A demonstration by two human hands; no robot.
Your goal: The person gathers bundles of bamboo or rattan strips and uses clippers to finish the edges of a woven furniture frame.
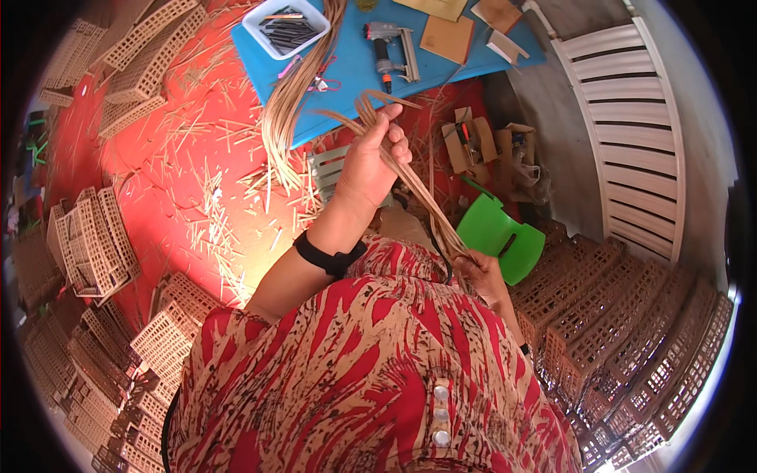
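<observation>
A bundle of long tan cane strips (pixel 422 193) runs slantwise in front of my body, between my two hands. My left hand (pixel 374 162) is raised near the table edge with its fingers wrapped round the upper part, and the loose ends bend over above it. Lower down and to the right, my right hand (pixel 481 276) grips the other end close to my body; its fingers are partly hidden. More long strips (pixel 296 110) hang over the front edge of the blue table (pixel 347 75), left of my left hand.
On the table are a white tub (pixel 272 49) of dark sticks, a nail gun (pixel 384 55) and brown card pieces (pixel 446 39). A green plastic chair (pixel 505 240) stands right, by open cardboard boxes (pixel 467 142). Woven baskets (pixel 615 315) are stacked both sides. Strip scraps litter the red floor (pixel 162 205).
</observation>
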